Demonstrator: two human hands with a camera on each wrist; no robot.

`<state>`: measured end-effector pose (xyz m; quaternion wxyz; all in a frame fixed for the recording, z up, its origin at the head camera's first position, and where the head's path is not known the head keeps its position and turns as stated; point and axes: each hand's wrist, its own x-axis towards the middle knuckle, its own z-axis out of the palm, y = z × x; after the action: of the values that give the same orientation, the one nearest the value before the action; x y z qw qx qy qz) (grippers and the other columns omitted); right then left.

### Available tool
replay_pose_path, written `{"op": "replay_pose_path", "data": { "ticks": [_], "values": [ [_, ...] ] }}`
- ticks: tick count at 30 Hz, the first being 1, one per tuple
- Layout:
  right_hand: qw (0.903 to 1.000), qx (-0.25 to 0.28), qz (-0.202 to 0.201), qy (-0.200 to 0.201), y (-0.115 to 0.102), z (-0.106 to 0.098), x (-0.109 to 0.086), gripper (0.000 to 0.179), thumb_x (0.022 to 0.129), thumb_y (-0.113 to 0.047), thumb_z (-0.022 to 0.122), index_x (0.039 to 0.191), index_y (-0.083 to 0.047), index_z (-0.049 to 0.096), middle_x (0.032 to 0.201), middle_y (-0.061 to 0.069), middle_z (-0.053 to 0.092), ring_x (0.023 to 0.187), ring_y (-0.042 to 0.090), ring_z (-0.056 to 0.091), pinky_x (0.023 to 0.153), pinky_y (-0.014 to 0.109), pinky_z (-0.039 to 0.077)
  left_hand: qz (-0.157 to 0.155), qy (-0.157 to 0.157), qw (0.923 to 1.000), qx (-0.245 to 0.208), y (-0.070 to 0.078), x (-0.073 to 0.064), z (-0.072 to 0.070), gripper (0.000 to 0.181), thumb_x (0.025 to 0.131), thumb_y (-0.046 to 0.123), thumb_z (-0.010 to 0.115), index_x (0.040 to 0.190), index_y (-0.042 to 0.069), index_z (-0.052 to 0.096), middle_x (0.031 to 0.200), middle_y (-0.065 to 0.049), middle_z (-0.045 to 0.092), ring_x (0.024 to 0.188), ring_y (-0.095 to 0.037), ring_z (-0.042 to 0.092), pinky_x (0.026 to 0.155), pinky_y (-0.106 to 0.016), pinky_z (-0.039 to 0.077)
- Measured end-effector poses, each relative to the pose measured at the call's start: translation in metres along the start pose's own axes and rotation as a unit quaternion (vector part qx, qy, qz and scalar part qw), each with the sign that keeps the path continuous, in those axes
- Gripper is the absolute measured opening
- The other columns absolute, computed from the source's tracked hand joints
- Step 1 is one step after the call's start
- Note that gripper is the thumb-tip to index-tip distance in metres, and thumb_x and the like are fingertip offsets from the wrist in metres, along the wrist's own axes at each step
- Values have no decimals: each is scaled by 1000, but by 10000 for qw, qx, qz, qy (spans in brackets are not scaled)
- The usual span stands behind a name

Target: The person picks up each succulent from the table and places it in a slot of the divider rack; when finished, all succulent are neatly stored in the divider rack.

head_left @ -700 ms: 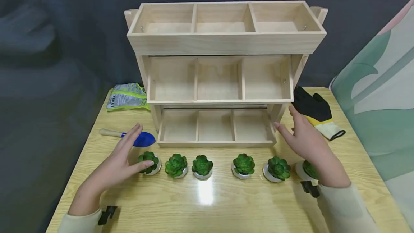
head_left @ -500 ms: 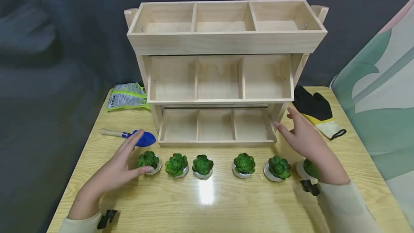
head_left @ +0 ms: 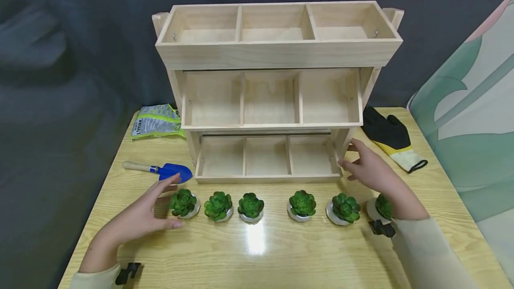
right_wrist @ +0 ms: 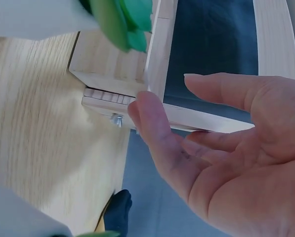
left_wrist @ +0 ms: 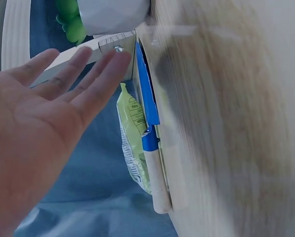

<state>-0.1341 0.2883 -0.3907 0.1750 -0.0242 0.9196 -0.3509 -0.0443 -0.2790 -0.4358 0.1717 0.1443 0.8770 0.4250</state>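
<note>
In the head view my left hand (head_left: 138, 215) reaches beside the leftmost potted succulent (head_left: 183, 203), thumb and fingers spread apart on its left side. The left wrist view shows these fingers extended, with a white pot (left_wrist: 115, 17) beyond them. My right hand (head_left: 375, 173) is at the lower right side of the wooden three-tier planter shelf (head_left: 277, 55), fingertips near its leg. Contact with the wood cannot be made out. In the right wrist view its fingers are loosely bent and hold nothing. The rightmost potted succulent (head_left: 374, 211) is partly hidden behind the right wrist.
Other potted succulents, such as the one near the middle (head_left: 250, 206), stand in a row before the shelf. A blue trowel (head_left: 174, 172) and a green-and-white bag (head_left: 157, 121) lie at left. A black-and-yellow glove (head_left: 391, 135) lies at right. Dark cloth (head_left: 80, 57) hangs behind.
My left hand has lowered a little, its fingers coming off the trowel's blade toward the leftmost succulent. The right hand has shifted slightly left and down, its fingertips closer to the shelf leg.
</note>
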Motion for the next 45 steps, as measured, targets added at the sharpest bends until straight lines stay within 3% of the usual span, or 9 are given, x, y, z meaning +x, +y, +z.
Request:
{"op": "replay_pose_path", "data": {
  "ticks": [3, 9, 12, 18, 23, 30, 38, 45],
  "values": [
    [9997, 236, 3, -83, 3, 1, 2, 84, 109, -15, 59, 171, 0, 5, 161, 42, 33, 118, 53, 70, 79, 46, 69, -39, -90, 9999, 87, -2, 0, -1, 116, 83, 38, 93, 172, 21, 21, 172, -16, 34, 152, -48, 46, 115, -71, 44],
    [9983, 537, 95, -222, 9, 5, 7, 83, 109, -12, 58, 169, 4, 4, 159, 44, 33, 114, 47, 73, 83, 45, 69, -91, -450, 9989, -44, -7, -1, -1, 113, 84, 36, 92, 171, 15, 23, 171, -17, 35, 145, -45, 52, 107, -34, 59],
    [9980, 557, 143, -245, 12, 6, 9, 82, 110, -12, 58, 169, 6, 5, 158, 44, 33, 113, 45, 73, 84, 45, 69, -148, -510, 9985, -130, -8, 0, 0, 110, 84, 35, 92, 170, 15, 25, 171, -17, 35, 142, -42, 56, 104, -27, 59],
    [9967, 720, 148, -340, 15, 6, 11, 79, 110, -14, 55, 168, 6, 6, 158, 42, 34, 119, 48, 70, 86, 45, 69, -279, -516, 9982, -83, -12, 4, 1, 101, 88, 36, 90, 166, 13, 31, 162, -17, 47, 133, -35, 62, 98, -27, 58],
    [9962, 815, 139, -290, 16, 6, 13, 74, 111, -16, 53, 167, 7, 10, 156, 41, 36, 120, 48, 69, 88, 47, 68, -277, -403, 9987, -161, -16, 10, 1, 88, 89, 35, 89, 158, 11, 40, 155, -13, 55, 134, -30, 61, 101, -20, 54],
    [9961, 833, 183, -234, 16, 7, 15, 74, 110, -14, 55, 167, 8, 13, 153, 39, 40, 122, 49, 67, 90, 48, 68, -202, -514, 9985, -52, -23, 15, 1, 79, 88, 34, 90, 150, 14, 46, 142, -8, 62, 123, -6, 64, 102, -19, 52],
    [9960, 813, 276, -247, 16, 7, 18, 72, 109, -14, 57, 165, 8, 19, 151, 37, 42, 124, 50, 66, 91, 48, 68, -204, -704, 9965, -401, -26, 19, -1, 71, 90, 27, 88, 146, 12, 47, 137, -10, 62, 117, -8, 63, 96, -20, 50],
    [9961, 801, 300, -220, 19, 8, 21, 66, 109, -14, 57, 161, 11, 26, 148, 37, 44, 123, 50, 67, 89, 48, 68, -106, -704, 9957, -597, -27, 20, 0, 69, 89, 25, 89, 144, 11, 48, 135, -10, 62, 115, -5, 63, 99, -18, 49]
  ]
}}
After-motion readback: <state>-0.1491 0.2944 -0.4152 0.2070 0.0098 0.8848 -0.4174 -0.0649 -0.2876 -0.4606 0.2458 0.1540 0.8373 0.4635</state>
